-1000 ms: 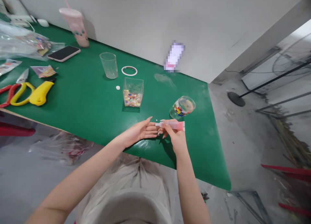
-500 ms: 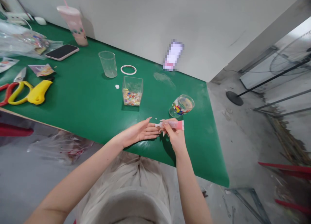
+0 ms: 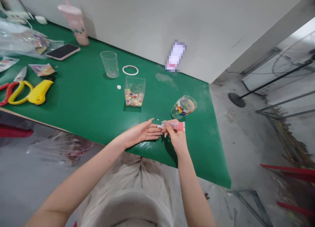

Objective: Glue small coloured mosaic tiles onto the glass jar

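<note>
My right hand (image 3: 175, 135) pinches a small pink-and-clear squeeze tube (image 3: 176, 125), its white nozzle pointing left at the fingers of my left hand. Palm up and fingers stretched out, my left hand (image 3: 144, 132) lies low over the table's near edge. Whether anything tiny sits on its fingertips is too small to tell. Just beyond the hands is a tiny white bit (image 3: 157, 119). A clear cup with a band of coloured mosaic tiles (image 3: 184, 107) leans to the right behind my right hand. A square clear container (image 3: 134, 95) holds many small coloured tiles.
On the green table (image 3: 83, 99) stand a clear cup (image 3: 110, 64), a white ring (image 3: 130, 70) and a white cap (image 3: 119, 87). Yellow-handled scissors (image 3: 22, 92), a phone (image 3: 63, 52), a pink drink cup (image 3: 76, 27) and plastic bags (image 3: 22, 40) lie left. A blurred screen (image 3: 175, 56) leans against the wall.
Both hands keep nearly the same pose. The tube's tail and my right hand have shifted very slightly left; the whole view has moved a little.
</note>
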A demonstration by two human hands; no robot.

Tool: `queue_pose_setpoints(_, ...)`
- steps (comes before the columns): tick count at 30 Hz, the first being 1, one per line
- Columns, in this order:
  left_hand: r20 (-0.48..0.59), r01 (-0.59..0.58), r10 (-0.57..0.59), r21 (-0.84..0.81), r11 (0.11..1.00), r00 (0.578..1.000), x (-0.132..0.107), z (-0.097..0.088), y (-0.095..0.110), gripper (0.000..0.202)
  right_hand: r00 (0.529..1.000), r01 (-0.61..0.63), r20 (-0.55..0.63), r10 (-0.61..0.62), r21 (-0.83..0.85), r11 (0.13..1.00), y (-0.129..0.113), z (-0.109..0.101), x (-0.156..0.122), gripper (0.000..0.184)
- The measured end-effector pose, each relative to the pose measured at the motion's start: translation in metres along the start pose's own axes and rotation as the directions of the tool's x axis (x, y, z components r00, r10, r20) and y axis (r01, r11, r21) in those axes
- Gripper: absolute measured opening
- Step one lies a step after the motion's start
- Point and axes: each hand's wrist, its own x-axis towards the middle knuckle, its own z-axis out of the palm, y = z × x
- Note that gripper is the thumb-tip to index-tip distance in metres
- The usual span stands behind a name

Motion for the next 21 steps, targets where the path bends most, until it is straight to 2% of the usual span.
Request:
queue_pose_setpoints(14, 0.002, 0.0, 0.0, -0.017, 1.0, 1.0, 0.0003, -0.0001, -0.0012, 0.047, 0.999, 0.033, 0.016, -0.032, -0.027, 0.999, 0.0031, -0.0009, 0.001, 0.022)
queue_pose_setpoints(21, -0.013, 0.009, -0.009, -0.034, 0.999, 1.0, 0.0011, 0.002, 0.0, 0.046, 0.997, 0.071, 0.013, -0.07, -0.118, 0.99, 0.0047, -0.0018, 0.0016, 0.025)
